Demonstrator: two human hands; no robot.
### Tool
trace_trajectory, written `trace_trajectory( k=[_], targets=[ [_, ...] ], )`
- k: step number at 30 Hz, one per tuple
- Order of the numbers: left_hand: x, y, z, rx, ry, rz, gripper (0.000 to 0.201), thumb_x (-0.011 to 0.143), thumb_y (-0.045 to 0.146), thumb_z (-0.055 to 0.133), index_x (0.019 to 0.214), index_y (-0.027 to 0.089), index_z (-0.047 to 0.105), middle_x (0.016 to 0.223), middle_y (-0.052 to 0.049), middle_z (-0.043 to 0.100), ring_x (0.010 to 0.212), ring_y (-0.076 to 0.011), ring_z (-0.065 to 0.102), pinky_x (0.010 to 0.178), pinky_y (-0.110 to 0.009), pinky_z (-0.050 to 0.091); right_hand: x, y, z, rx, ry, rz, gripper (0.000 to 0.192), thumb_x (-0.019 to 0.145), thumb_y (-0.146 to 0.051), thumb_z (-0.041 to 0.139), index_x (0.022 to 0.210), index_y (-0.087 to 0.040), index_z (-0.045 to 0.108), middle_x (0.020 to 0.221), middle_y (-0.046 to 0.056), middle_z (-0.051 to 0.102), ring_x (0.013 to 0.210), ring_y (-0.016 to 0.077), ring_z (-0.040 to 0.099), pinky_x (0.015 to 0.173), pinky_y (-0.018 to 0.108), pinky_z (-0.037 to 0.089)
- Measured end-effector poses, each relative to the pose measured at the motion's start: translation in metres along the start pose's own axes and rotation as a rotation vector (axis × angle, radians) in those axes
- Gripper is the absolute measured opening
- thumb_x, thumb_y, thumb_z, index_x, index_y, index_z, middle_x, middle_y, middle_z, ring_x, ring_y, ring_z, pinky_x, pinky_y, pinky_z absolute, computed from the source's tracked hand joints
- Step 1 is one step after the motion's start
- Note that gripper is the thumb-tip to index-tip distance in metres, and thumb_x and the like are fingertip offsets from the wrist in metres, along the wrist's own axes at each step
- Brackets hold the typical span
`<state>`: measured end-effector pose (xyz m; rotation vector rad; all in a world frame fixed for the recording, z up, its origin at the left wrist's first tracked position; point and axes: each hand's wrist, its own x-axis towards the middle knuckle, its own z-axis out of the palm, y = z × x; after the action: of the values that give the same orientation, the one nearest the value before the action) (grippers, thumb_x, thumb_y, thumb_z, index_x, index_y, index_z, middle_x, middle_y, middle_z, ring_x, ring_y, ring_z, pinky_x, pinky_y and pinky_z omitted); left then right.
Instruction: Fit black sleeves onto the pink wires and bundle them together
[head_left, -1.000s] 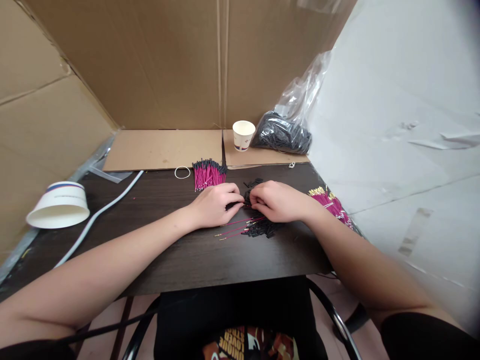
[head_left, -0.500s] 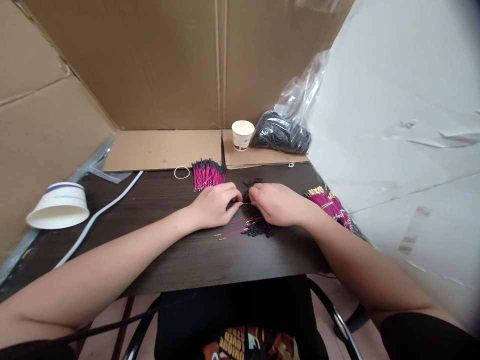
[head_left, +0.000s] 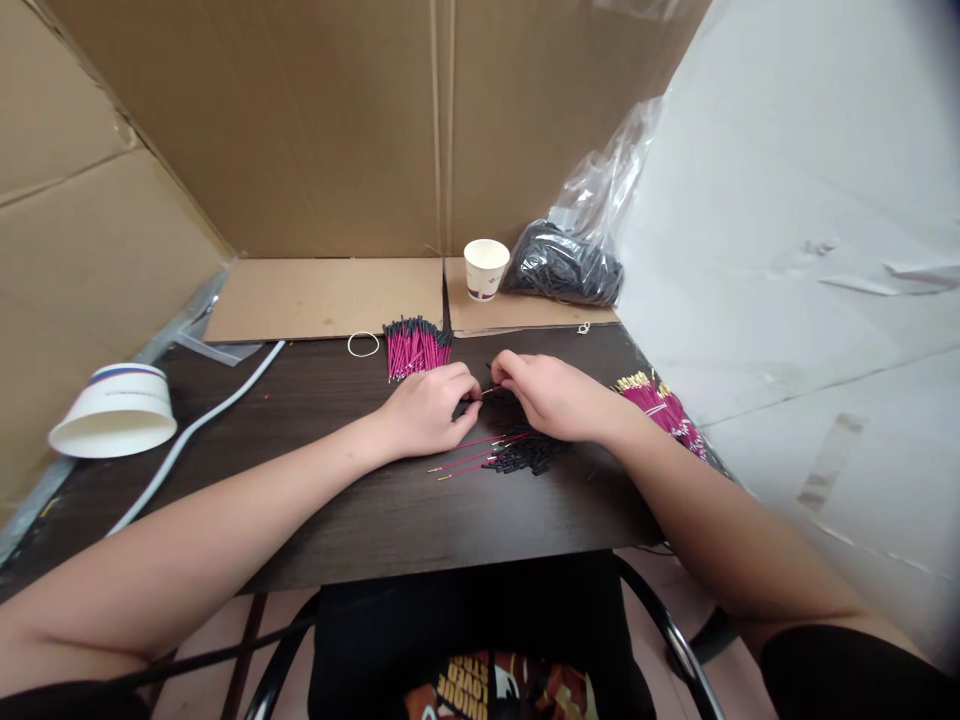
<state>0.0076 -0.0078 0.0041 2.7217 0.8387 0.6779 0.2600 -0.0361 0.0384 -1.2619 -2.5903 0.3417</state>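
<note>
Between my fingertips runs a thin pink wire [head_left: 496, 388] with a gold tip. My right hand [head_left: 551, 397] is closed in a pinch around the pink part of it. At the gold tip, the thumb and fingers of my left hand [head_left: 431, 408] are pressed together; what sits inside them is hidden. Just below my hands lie several loose pink wires [head_left: 461, 464] with gold ends pointing left. Beside these is a heap of short black sleeves [head_left: 525, 456], partly covered by my right hand. Beyond my left hand rests a bunch of pink wires with black ends [head_left: 418, 347].
Gold-ended pink wires in a tied bundle [head_left: 660, 410] lie at the right edge. Behind stand a paper cup [head_left: 485, 268] and a clear bag of black pieces [head_left: 566, 265]. At left are a tipped cup [head_left: 116, 410], a white cable [head_left: 199, 430] and a white band [head_left: 363, 333].
My right hand has shifted slightly up and away from me, and the wire's gold tip has risen with it. My left hand has hardly moved.
</note>
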Motion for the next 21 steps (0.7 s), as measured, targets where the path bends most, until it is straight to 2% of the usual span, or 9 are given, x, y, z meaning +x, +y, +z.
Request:
trace_trajectory(
  k=[3, 6, 10, 14, 21],
  targets=[
    [0.000, -0.001, 0.001, 0.012, 0.011, 0.005, 0.013, 0.102, 0.024, 0.063, 0.099, 0.016, 0.072, 0.097, -0.008, 0.073, 0.083, -0.0215, 0.070, 0.070, -0.034, 0.057, 0.001, 0.000, 0.002, 0.066, 0.067, -0.027, 0.015, 0.107, -0.012, 0.050, 0.117, -0.019, 0.059, 0.110, 0.011, 0.075, 0.093, 0.0246, 0.066, 0.080, 0.034, 0.044],
    [0.000, -0.001, 0.001, 0.012, 0.031, 0.015, 0.010, 0.100, 0.021, 0.064, 0.097, 0.016, 0.071, 0.095, -0.007, 0.073, 0.082, -0.0210, 0.069, 0.069, -0.033, 0.056, 0.002, 0.000, 0.004, 0.067, 0.129, -0.042, 0.012, 0.110, -0.016, 0.051, 0.113, -0.018, 0.063, 0.110, 0.013, 0.074, 0.095, 0.0253, 0.067, 0.084, 0.036, 0.047],
    [-0.001, 0.001, 0.002, -0.045, 0.137, 0.000, 0.009, 0.102, 0.020, 0.062, 0.099, 0.016, 0.069, 0.096, -0.007, 0.073, 0.083, -0.0205, 0.069, 0.071, -0.033, 0.055, 0.005, 0.001, 0.006, 0.094, 0.193, -0.045, 0.017, 0.115, -0.023, 0.049, 0.111, -0.018, 0.065, 0.102, 0.011, 0.073, 0.092, 0.0248, 0.066, 0.084, 0.037, 0.049],
    [0.001, 0.001, 0.002, -0.129, 0.268, -0.094, 0.010, 0.106, 0.020, 0.059, 0.102, 0.017, 0.067, 0.100, -0.008, 0.072, 0.081, -0.0190, 0.066, 0.072, -0.033, 0.054, 0.007, 0.002, 0.011, 0.138, 0.251, -0.065, 0.024, 0.118, -0.027, 0.045, 0.107, -0.019, 0.065, 0.097, 0.010, 0.073, 0.089, 0.0239, 0.066, 0.082, 0.037, 0.049],
    [0.004, -0.003, 0.003, -0.162, 0.330, -0.182, 0.009, 0.108, 0.019, 0.058, 0.102, 0.018, 0.065, 0.101, -0.007, 0.070, 0.083, -0.0198, 0.064, 0.075, -0.035, 0.051, 0.009, 0.000, 0.017, 0.215, 0.383, -0.032, 0.011, 0.113, -0.023, 0.054, 0.109, -0.020, 0.064, 0.093, 0.005, 0.075, 0.076, 0.0187, 0.065, 0.073, 0.032, 0.047]
  ],
)
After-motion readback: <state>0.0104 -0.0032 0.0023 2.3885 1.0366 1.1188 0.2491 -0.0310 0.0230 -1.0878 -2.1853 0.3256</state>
